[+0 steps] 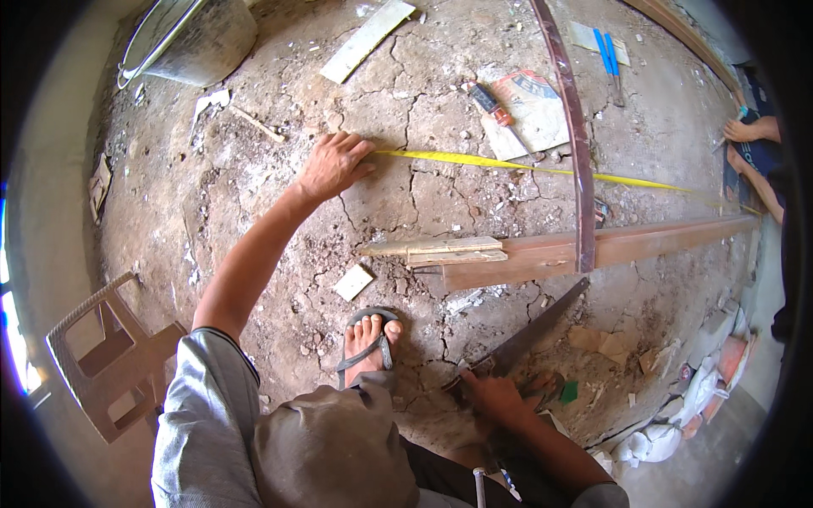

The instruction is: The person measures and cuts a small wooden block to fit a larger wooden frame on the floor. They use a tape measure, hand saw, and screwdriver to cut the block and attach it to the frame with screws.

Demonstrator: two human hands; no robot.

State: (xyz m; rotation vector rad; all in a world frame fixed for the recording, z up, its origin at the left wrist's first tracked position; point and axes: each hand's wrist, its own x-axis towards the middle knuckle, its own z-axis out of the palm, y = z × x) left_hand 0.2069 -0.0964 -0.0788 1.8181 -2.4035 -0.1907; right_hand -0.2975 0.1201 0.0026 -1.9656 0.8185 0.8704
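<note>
Tape (457, 158) is stretching across the cracked floor (212, 186), from mid-scene out to the right, yellow and pretty much straight. Left hand (336, 165) is pinching its left end down low, fingers curled and knuckles up. Right hand (495, 396) is wrapping around the saw (535, 332) handle on the near side, blade pointing far and right toward the beam (652, 241).

That beam is lying on the near side of the tape, pale slats (449, 247) sitting at its left end, and a dark strip (566, 93) is crossing both beam and tape. Past the tape, an orange-and-black-handled tool (489, 103) is lying on some paper (542, 123), with blue-handled pliers (607, 55) lying farther right. Another person (745, 131) is showing at the right edge. Bucket (216, 46) is sitting far left, brown stool (151, 360) near left. A sandalled foot (367, 343) is resting between the hands.
</note>
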